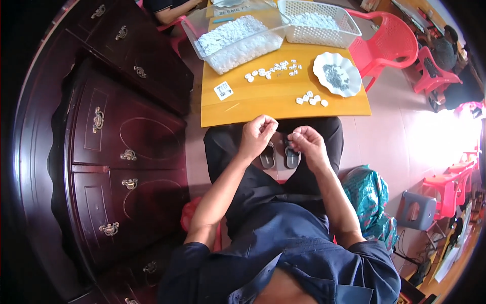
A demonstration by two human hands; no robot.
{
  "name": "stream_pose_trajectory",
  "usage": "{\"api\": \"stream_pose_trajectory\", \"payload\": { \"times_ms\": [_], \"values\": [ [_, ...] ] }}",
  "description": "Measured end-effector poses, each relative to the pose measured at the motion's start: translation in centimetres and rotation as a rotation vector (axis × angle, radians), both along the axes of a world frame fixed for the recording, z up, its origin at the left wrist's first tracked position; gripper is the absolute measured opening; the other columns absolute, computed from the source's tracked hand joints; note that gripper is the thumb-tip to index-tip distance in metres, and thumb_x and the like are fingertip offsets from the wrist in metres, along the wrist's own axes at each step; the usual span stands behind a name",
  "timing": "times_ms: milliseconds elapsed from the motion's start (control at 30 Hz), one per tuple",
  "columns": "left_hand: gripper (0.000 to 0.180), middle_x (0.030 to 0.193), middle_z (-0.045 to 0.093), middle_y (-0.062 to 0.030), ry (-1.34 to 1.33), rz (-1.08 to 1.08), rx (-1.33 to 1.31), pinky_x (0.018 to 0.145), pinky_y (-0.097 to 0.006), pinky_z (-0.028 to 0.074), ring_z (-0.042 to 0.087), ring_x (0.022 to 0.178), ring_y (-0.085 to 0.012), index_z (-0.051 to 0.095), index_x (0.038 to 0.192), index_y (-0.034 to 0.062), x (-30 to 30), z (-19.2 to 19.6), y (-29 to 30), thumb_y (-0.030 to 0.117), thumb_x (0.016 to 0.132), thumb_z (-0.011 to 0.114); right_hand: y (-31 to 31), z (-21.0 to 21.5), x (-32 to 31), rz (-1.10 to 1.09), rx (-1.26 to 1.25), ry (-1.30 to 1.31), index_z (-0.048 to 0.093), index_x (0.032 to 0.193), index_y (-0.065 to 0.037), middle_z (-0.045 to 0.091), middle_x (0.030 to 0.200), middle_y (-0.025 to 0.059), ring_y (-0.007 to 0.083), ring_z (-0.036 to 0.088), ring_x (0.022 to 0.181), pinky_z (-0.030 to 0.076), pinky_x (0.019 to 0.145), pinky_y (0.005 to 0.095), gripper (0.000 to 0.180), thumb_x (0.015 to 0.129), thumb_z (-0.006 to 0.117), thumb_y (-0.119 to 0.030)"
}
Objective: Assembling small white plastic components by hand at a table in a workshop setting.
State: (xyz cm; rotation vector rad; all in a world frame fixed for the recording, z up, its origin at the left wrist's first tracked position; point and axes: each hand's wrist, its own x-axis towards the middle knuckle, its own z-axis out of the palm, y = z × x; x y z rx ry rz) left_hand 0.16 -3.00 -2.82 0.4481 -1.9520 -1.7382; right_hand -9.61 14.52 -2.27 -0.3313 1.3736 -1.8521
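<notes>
Fingers [268, 121] pressed together, left hand [257, 131] and right hand [310, 142], contents unclear; white pieces [312, 102] look light, stiff, best edge-held

Small, chunky white pieces [312, 102] lie in a loose cluster at the near right of the table [273, 99]. Farther off, a scattered row of white pieces [261, 72], some showing dark spots, stretches left to right. Fine grey bits [335, 76], too small to make out singly, lie heaped in a wavy-edged white dish [355, 76] at the right.
</notes>
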Motion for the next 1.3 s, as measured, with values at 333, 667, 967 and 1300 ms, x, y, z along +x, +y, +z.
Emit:
{"api": "stream_pose_trajectory", "payload": {
  "times_ms": [333,667,967,1300],
  "values": [
    [0.01,0.071,0.063,-0.0011,-0.122,-0.205,-0.257,0.055,-0.021,0.044,0.055,0.061,-0.0041,0.067,0.095,0.0006,0.8,1.5,3.3,0.009,0.097,0.062,3.0,-2.4,1.6,-0.001,-0.044,-0.244,0.065,0.101,-0.007,0.073,0.096,0.0035,0.0057,0.064,0.075,0.053,0.069,0.0199,0.007,0.099,0.064,-0.014],
    [0.011,0.078,0.069,-0.0062,-0.155,-0.236,-0.269,0.064,-0.025,0.051,0.064,0.069,-0.0092,0.067,0.095,-0.0014,1.6,2.2,4.6,0.009,0.096,0.062,3.5,-2.0,2.3,0.003,-0.044,-0.182,0.066,0.103,-0.008,0.073,0.092,0.0012,0.0051,0.065,0.076,0.049,0.068,0.0182,0.009,0.098,0.065,-0.015],
    [0.009,0.077,0.07,-0.0057,-0.195,-0.239,-0.264,0.062,-0.024,0.051,0.064,0.068,-0.0084,0.067,0.094,-0.0013,1.2,2.4,4.6,0.006,0.095,0.063,3.3,-2.0,2.3,-0.018,-0.047,-0.151,0.067,0.103,-0.007,0.073,0.091,0.0011,0.0052,0.066,0.076,0.049,0.066,0.0181,0.01,0.097,0.067,-0.015],
    [0.006,0.073,0.069,-0.007,-0.174,-0.218,-0.386,0.058,-0.024,0.051,0.065,0.064,-0.0086,0.067,0.09,-0.0012,0.8,2.2,4.8,0.004,0.092,0.064,3.3,-2.2,2.4,-0.048,0.014,-0.028,0.066,0.104,-0.004,0.073,0.088,0.0024,0.0056,0.066,0.078,0.05,0.068,0.0188,0.012,0.096,0.068,-0.012]
  ]
}}
